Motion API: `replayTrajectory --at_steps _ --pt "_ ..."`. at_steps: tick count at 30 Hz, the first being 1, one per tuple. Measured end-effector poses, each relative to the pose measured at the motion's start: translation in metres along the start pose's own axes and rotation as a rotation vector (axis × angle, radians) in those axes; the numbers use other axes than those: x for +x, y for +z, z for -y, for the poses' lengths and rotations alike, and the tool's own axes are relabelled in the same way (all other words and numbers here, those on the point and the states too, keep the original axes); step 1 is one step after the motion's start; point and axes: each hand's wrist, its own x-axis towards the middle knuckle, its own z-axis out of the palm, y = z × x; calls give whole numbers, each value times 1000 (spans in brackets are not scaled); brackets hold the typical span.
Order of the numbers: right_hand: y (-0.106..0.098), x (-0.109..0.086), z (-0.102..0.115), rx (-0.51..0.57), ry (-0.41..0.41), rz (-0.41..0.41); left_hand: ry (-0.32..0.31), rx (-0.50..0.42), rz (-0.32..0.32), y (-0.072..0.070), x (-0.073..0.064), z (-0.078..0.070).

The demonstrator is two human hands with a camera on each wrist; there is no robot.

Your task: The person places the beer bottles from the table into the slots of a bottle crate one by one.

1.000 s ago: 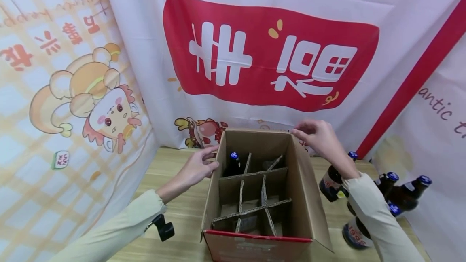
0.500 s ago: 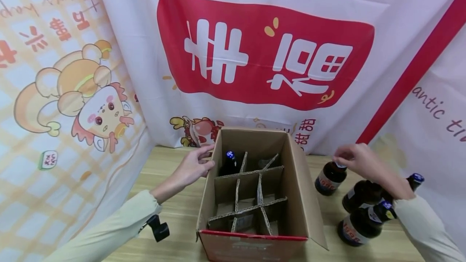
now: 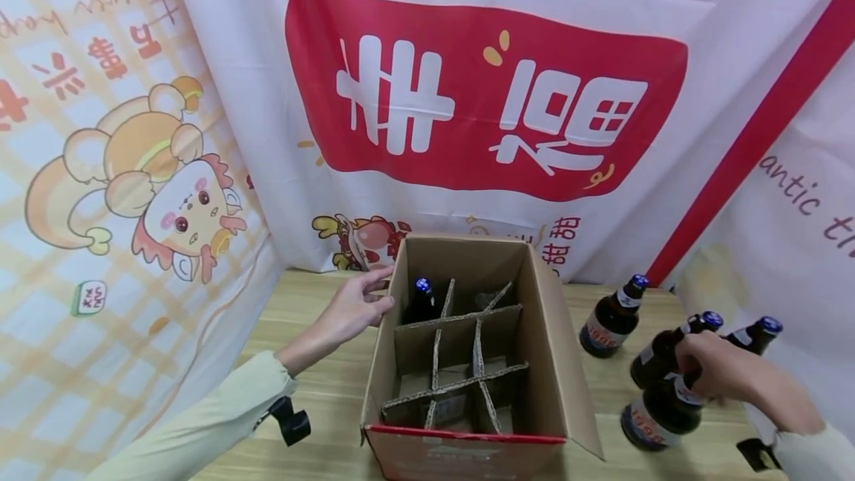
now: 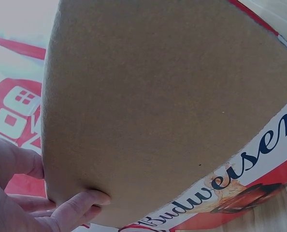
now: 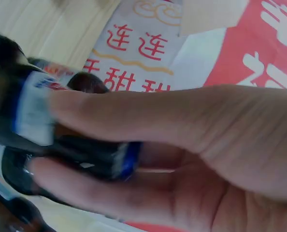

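Note:
An upright cardboard box with a cardboard divider stands in the middle of the head view. One blue-capped bottle is in its far left compartment. My left hand holds the box's far left edge, its fingertips on the brown cardboard side in the left wrist view. To the right of the box, my right hand grips the neck of the nearest brown beer bottle, which stands on the table. In the right wrist view its blue-capped neck lies between thumb and fingers.
Beside the box's open right flap stands another beer bottle. Two more, one a dark bottle, stand by my right hand. Printed cloth hangs behind the wooden table.
My right hand has left the box's far right corner, passed over the far bottle and come down onto the near bottle's neck. My left hand stays on the box.

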Motion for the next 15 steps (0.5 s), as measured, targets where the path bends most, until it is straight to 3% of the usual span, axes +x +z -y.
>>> replayTrajectory --at_steps 2,4,7,11,15 --pt "3 4 -6 -104 -140 -94 -1 6 -4 -1 -1 0" --pt "8 8 -8 -144 -204 -161 -3 20 -9 -2 -1 0" --pt "15 14 -5 -141 -194 -248 0 29 -10 -3 -1 1" --pt "26 23 4 -106 -117 -408 9 15 -11 -1 0 2" --pt "42 36 3 56 -77 -534 9 -6 -12 0 0 3"
